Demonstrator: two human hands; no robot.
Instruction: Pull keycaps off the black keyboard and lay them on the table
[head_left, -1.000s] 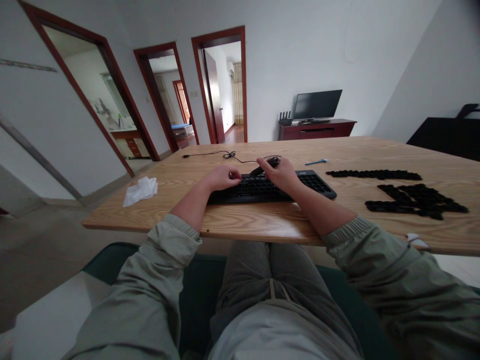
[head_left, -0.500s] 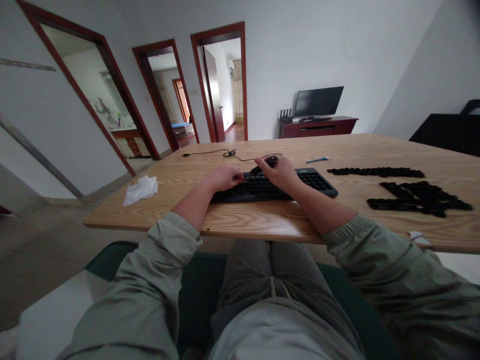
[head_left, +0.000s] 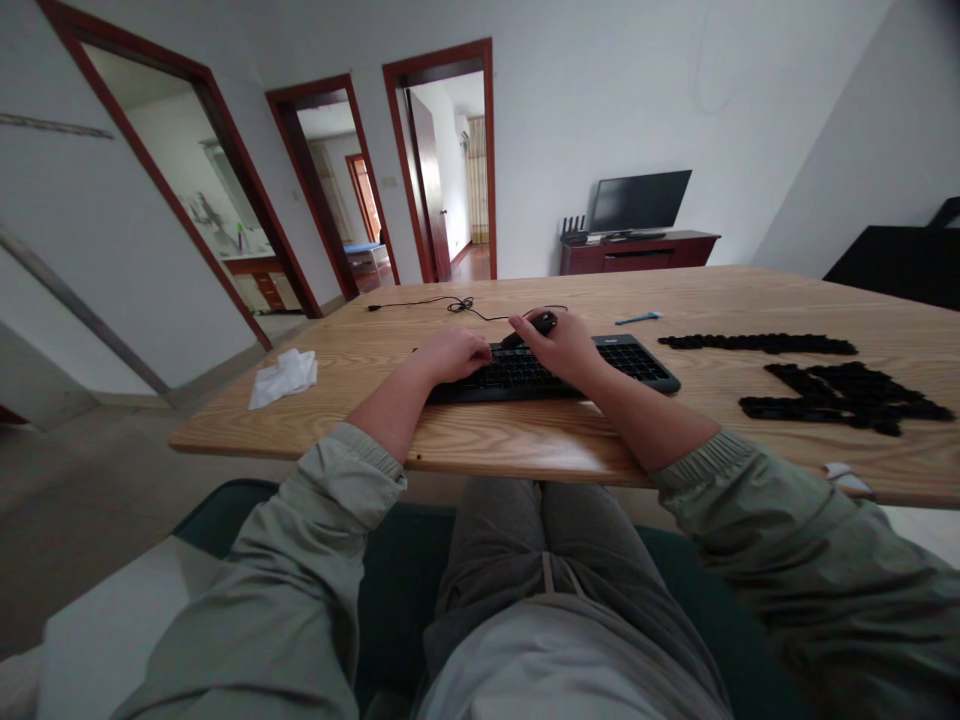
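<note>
At the left of the desk (head_left: 465,440) lies a crumpled white tissue (head_left: 283,378); farther back, a thin black cable (head_left: 460,304) makes a small tangle behind the keyboard. The left hand (head_left: 459,354) bends over the keyboard's left part, its grip drawn in, though I cannot tell whether the fingertips pinch anything. The keyboard (head_left: 521,378) lies flat near the front edge, long, low and black, with a fine dark grid and rounded corner at its right end. The right hand (head_left: 564,345) has its grip clamped around a black tool (head_left: 541,322), tip slanting down to the keys. Beyond sit a slim blue brush (head_left: 637,319), a row of black pieces (head_left: 757,344) and a heap, probably keycaps (head_left: 851,392).
</note>
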